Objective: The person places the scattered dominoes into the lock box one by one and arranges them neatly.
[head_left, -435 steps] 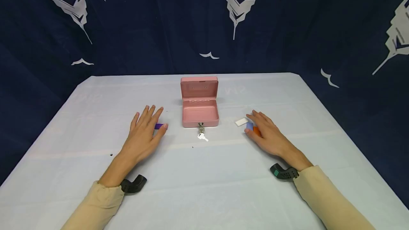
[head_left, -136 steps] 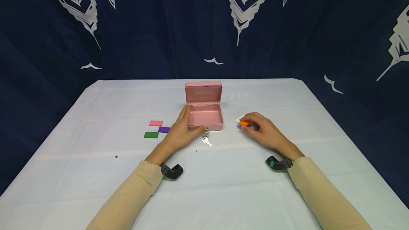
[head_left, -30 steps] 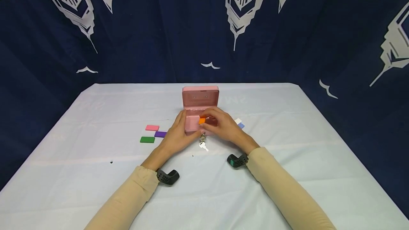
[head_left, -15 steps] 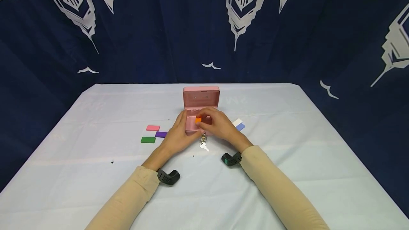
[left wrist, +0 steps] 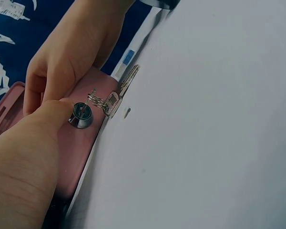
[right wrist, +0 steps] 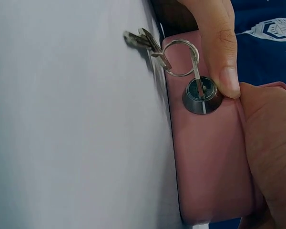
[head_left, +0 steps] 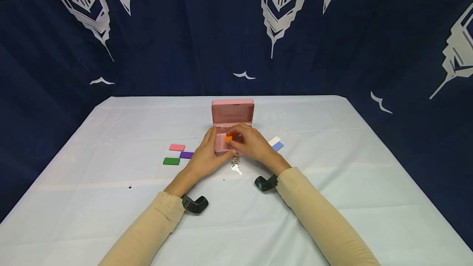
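Note:
A pink metal cash box (head_left: 233, 113) stands on the table with its lid raised. My left hand (head_left: 204, 155) holds it at the front left corner, fingers along the side wall and thumb on the front rim, close above the lock (right wrist: 203, 99). Inside the box, my right hand (head_left: 252, 143) pinches an orange tile (head_left: 229, 138) between thumb and fingers; its underside is hidden. From the lock hangs a ring with keys (left wrist: 115, 102). In the right wrist view the right thumb (right wrist: 229, 81) lies beside the left thumb at the rim.
Left of the box lie a pink tile (head_left: 177, 147), a green tile (head_left: 171, 161) and a purple tile (head_left: 186, 155), the purple one partly behind my left hand. A white tile (head_left: 274, 140) and a blue tile (head_left: 278, 146) lie on the right. A dark curtain (head_left: 192, 32) hangs behind.
Earlier the left hand moved from the tiles to the box, and the right hand picked up the orange tile and carried it left into the box. In the last half second, almost nothing moved.

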Motion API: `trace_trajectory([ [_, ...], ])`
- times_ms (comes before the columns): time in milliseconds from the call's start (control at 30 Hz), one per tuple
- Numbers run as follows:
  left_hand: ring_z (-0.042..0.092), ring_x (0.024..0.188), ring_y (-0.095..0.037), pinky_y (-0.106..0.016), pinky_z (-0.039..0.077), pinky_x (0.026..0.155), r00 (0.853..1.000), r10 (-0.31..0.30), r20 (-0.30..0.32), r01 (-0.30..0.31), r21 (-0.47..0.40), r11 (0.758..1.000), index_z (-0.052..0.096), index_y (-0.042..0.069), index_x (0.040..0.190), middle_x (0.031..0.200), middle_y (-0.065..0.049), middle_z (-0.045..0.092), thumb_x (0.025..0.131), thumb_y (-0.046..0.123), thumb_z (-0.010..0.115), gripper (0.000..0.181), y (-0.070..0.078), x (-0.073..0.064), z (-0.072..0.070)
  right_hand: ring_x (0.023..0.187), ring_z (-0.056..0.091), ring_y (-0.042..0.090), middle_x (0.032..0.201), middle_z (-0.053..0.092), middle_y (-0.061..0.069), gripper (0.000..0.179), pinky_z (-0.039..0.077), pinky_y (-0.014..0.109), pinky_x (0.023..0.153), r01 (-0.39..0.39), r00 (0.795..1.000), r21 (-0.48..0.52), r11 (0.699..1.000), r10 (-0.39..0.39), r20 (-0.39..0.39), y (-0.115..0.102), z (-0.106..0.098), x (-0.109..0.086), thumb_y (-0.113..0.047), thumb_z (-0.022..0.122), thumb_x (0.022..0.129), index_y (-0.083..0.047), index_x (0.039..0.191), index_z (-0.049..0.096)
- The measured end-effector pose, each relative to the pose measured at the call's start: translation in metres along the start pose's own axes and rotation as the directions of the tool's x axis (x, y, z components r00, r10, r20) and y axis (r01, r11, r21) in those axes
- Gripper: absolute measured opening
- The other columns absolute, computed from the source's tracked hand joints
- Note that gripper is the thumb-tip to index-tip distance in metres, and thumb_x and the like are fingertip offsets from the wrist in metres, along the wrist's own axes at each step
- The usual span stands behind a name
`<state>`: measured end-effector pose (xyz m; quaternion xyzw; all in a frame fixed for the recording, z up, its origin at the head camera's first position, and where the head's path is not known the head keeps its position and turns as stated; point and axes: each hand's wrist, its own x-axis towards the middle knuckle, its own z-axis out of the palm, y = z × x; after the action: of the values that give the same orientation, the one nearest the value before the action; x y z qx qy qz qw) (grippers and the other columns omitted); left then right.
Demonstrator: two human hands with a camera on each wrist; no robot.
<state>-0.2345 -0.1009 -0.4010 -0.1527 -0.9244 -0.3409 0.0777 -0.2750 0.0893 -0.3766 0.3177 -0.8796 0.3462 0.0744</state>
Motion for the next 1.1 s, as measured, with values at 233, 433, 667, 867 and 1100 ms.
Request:
trace_trajectory([
  [233, 0.046, 0.129, -0.030, -0.045, 0.040, 0.104, 1.000, 0.016, -0.009, -0.016, -0.011, 1.000, 0.010, 0.005, 0.156, 0.161, -0.004, 0.017, 0.084, 0.065, 0.062, 0.107, -0.0010, 0.0006, -0.0004, 0.100, 0.062, 0.014, 0.110, 0.066, -0.001, 0.023, 0.049, 0.030, 0.091, -0.005, 1.000, -0.023, 1.000, 0.005, -0.004, 0.0004, 0.0007, -0.0002, -0.019, 0.070, 0.090, -0.012, 0.112, 0.068],
  [433, 0.044, 0.131, -0.030, -0.045, 0.039, 0.105, 1.000, 0.028, -0.005, -0.029, -0.014, 1.000, 0.010, 0.005, 0.156, 0.160, -0.005, 0.017, 0.085, 0.064, 0.062, 0.106, -0.0007, 0.0016, -0.0006, 0.100, 0.063, 0.013, 0.112, 0.067, -0.002, 0.025, 0.050, 0.029, 0.090, -0.027, 1.000, -0.033, 0.999, 0.026, -0.008, -0.0004, 0.0006, -0.0018, -0.020, 0.068, 0.092, -0.013, 0.116, 0.067],
  [667, 0.045, 0.129, -0.029, -0.045, 0.040, 0.104, 1.000, 0.031, -0.007, -0.031, -0.016, 0.999, 0.011, 0.008, 0.157, 0.160, -0.005, 0.019, 0.085, 0.064, 0.062, 0.105, -0.0020, 0.0006, 0.0000, 0.096, 0.060, 0.013, 0.108, 0.067, -0.003, 0.023, 0.049, 0.031, 0.089, -0.027, 1.000, -0.078, 0.997, 0.026, -0.006, -0.0004, 0.0032, -0.0023, -0.023, 0.067, 0.093, -0.015, 0.115, 0.068],
  [867, 0.046, 0.129, -0.030, -0.045, 0.040, 0.104, 1.000, 0.013, 0.001, -0.013, -0.009, 1.000, 0.011, 0.008, 0.157, 0.160, -0.004, 0.017, 0.084, 0.066, 0.061, 0.106, -0.0015, -0.0002, -0.0001, 0.096, 0.059, 0.012, 0.108, 0.067, -0.004, 0.023, 0.048, 0.032, 0.089, -0.028, 1.000, -0.117, 0.993, 0.028, -0.001, -0.0013, 0.0036, -0.0026, -0.027, 0.066, 0.094, -0.017, 0.115, 0.068],
  [1100, 0.045, 0.130, -0.031, -0.046, 0.040, 0.103, 1.000, 0.022, -0.004, -0.022, -0.002, 1.000, 0.010, 0.007, 0.157, 0.160, -0.004, 0.016, 0.085, 0.065, 0.062, 0.106, -0.0015, 0.0005, 0.0002, 0.094, 0.058, 0.012, 0.106, 0.066, -0.005, 0.023, 0.047, 0.033, 0.089, -0.033, 0.999, -0.144, 0.989, 0.034, 0.001, -0.0022, 0.0031, -0.0027, -0.031, 0.065, 0.095, -0.018, 0.114, 0.069],
])
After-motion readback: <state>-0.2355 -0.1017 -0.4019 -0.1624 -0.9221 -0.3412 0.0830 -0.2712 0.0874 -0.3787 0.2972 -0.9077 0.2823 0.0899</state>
